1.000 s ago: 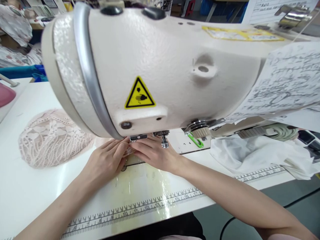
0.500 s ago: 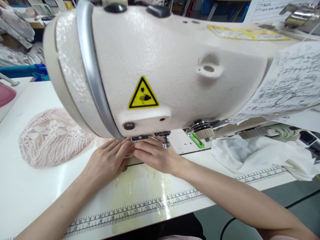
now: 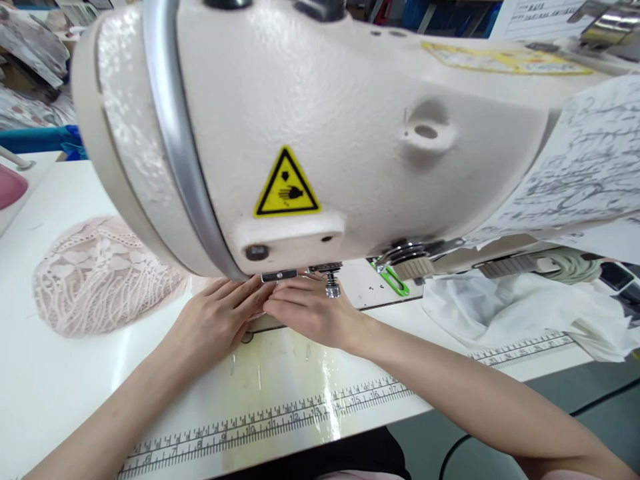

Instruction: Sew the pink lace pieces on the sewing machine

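— Pink lace piece (image 3: pixel 257 303) lies under the sewing machine head (image 3: pixel 310 133), pinned flat by the left hand (image 3: pixel 220 319) and right hand (image 3: pixel 310 310); fingers spread, pressing, gripping nothing.

— Risk?

— I'd judge fingertips so near the needle could get stitched, or the lace pucker.

— Around?

— Lace pile (image 3: pixel 100 273) left of the machine, white cloth (image 3: pixel 515 307) right; the head hides the needle.

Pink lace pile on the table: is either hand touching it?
No: the pink lace pile lies apart to the left, while the left hand and right hand meet under the sewing machine head.
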The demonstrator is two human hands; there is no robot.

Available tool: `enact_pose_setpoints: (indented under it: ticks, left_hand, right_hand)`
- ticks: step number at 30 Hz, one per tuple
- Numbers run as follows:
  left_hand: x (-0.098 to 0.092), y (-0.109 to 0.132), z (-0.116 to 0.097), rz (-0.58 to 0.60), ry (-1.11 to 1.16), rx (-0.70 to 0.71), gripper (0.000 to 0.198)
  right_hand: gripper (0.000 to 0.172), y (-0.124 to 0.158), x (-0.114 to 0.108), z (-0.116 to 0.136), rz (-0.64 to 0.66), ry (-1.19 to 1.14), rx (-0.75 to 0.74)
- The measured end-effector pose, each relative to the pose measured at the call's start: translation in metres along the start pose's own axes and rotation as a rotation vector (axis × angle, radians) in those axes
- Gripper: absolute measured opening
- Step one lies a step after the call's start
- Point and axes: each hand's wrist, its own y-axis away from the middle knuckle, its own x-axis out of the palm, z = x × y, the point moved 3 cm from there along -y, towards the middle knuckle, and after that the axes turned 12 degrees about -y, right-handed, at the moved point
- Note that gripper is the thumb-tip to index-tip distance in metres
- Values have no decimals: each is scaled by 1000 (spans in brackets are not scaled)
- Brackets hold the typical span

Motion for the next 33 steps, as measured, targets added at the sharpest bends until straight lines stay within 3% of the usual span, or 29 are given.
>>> enact_pose_setpoints:
  ticks: [7,19,27,33]
  left_hand:
    - [3,2,0,-11,46,-35,53]
    - [1,0,4,-1,43,-59,42]
    - [-3,-6,1,-27,-47,-49,37]
    - [-3,-8,-3,-16,-76,-64,37]
  right_hand:
    - [20,-2,-1,1,-26,-1,-31]
    - [25,-4,-3,3,7,61,-45]
    - [27,-5,-13,8,-120,175,-56]
    - [24,-5,-17,8,-110,193,25]
